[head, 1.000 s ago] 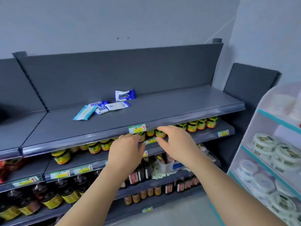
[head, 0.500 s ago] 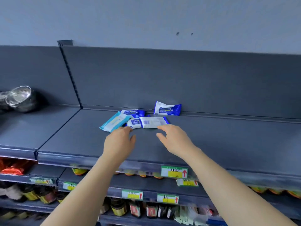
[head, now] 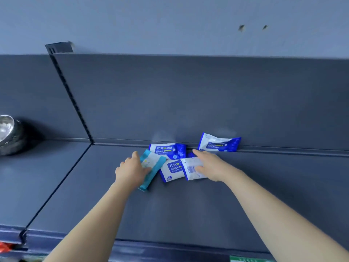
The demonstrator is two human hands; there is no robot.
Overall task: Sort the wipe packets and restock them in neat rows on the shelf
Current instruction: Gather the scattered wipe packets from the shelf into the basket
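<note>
Several wipe packets lie in a loose cluster at the back of the dark grey shelf (head: 188,208). My left hand (head: 131,172) grips a light blue packet (head: 154,163) at the cluster's left end. My right hand (head: 211,165) rests with fairly straight fingers on a white packet (head: 191,171) that lies barcode side up. Between them lies a blue and white alcohol wipe packet (head: 172,171), and another of the same kind (head: 168,150) sits behind it. A third blue and white packet (head: 219,143) leans against the back panel at the right.
A shiny metal bowl (head: 7,133) sits on the neighbouring shelf section at the far left, beyond the slotted upright (head: 71,95). A green price tag (head: 249,259) shows on the shelf's front edge. Bare shelf stretches to the right of the packets and in front of them.
Both hands rose from the lower shelf edge and reached back to the packets. The left one took hold of the light blue packet; the right one landed on the white one.
</note>
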